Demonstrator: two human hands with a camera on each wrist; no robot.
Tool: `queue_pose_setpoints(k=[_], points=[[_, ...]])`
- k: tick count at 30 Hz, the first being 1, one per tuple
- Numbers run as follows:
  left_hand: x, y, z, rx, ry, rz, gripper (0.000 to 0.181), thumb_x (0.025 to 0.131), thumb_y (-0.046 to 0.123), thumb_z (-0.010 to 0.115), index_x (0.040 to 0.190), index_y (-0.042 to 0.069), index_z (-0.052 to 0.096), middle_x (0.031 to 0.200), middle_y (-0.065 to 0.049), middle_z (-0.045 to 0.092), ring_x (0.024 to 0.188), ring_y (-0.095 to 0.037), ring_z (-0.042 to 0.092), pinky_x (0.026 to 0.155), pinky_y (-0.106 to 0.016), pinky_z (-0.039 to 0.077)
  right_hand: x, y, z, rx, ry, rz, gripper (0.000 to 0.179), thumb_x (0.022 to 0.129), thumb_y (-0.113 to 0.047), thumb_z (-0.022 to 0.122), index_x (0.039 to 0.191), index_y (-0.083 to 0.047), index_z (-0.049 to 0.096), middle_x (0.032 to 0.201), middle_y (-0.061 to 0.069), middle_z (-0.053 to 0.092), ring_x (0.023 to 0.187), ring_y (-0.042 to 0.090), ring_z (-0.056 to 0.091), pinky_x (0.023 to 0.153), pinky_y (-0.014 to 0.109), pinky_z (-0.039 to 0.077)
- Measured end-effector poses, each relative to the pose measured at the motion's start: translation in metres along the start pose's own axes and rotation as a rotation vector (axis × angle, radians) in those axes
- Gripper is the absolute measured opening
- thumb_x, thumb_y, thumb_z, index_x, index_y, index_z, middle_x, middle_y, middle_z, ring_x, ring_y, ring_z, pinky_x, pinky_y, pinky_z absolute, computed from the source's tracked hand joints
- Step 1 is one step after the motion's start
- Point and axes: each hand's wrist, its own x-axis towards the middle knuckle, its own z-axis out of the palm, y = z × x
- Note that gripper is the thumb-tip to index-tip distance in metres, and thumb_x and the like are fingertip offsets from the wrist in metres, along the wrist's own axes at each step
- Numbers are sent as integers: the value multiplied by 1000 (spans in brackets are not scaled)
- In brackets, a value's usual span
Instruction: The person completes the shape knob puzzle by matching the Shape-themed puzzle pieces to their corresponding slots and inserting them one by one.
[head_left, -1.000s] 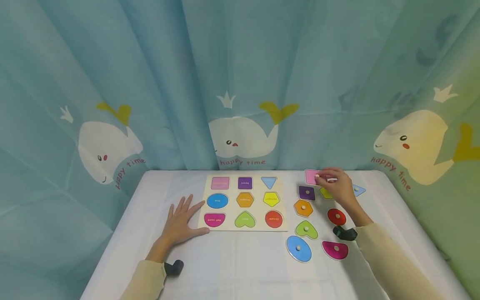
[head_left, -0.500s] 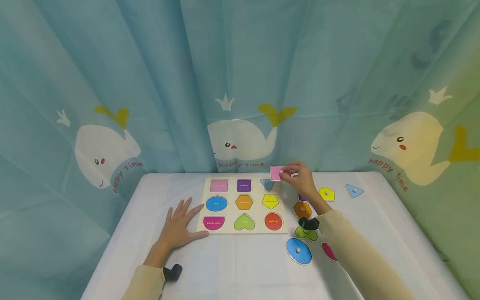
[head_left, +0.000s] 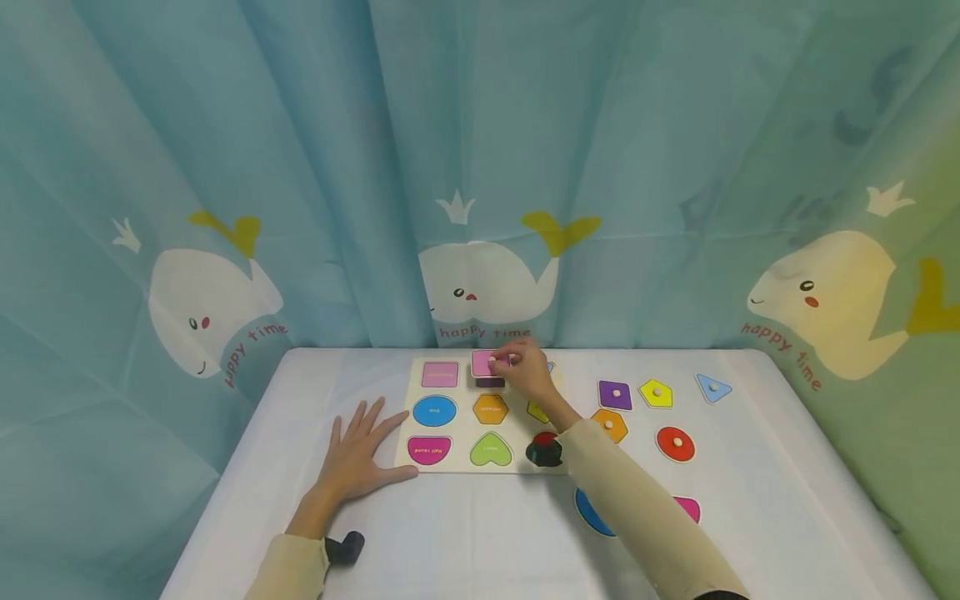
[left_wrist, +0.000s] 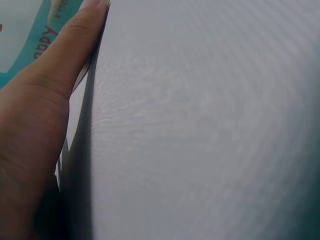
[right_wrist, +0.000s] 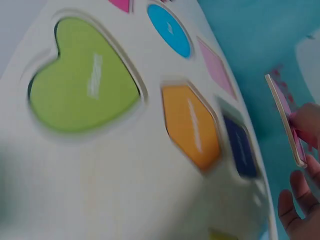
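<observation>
In the head view, my right hand pinches the round knob of a pink rectangle puzzle piece. The piece is held over the far edge of the puzzle board, overlapping its purple square recess. A pink rectangle recess lies just left of it. The right wrist view shows the pink piece edge-on, raised above the board. My left hand lies with fingers spread at the board's left edge, thumb at the near corner. In the left wrist view, its thumb stretches straight along the white cloth.
Right of the board lie loose knobbed pieces: purple square, yellow pentagon, blue triangle, orange hexagon, red circle. The right sleeve partly covers a blue oval and magenta half-round. A curtain hangs behind the table.
My right hand has carried the pink rectangle piece leftward from above the loose pieces to over the board's far row. The left hand has stayed in place.
</observation>
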Motion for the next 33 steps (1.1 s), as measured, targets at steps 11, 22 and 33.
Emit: queue_pose_setpoints(k=[11, 22, 33], points=[[1, 0, 1, 9, -21, -11, 94, 73, 70, 76, 152, 26, 51, 166, -18, 30, 153, -48, 18, 114, -79, 6, 8, -17, 62, 40, -32, -56, 15, 93, -14, 77, 102, -3, 80, 117, 15, 60, 105, 28, 53, 91, 41, 48], [-1, -6, 1, 25, 2, 2, 93, 73, 70, 76, 152, 28, 52, 166, -17, 31, 153, -47, 19, 114, -79, 8, 11, -28, 90, -82, -1, 31, 15, 91, -24, 78, 99, -12, 82, 116, 8, 63, 114, 29, 50, 102, 50, 41], [1, -1, 2, 14, -13, -5, 93, 73, 68, 77, 152, 26, 51, 166, -17, 30, 153, -48, 18, 114, -79, 6, 7, -31, 96, -213, 33, 55, 14, 89, -28, 79, 98, -18, 83, 119, 5, 61, 114, 26, 49, 98, 45, 40]])
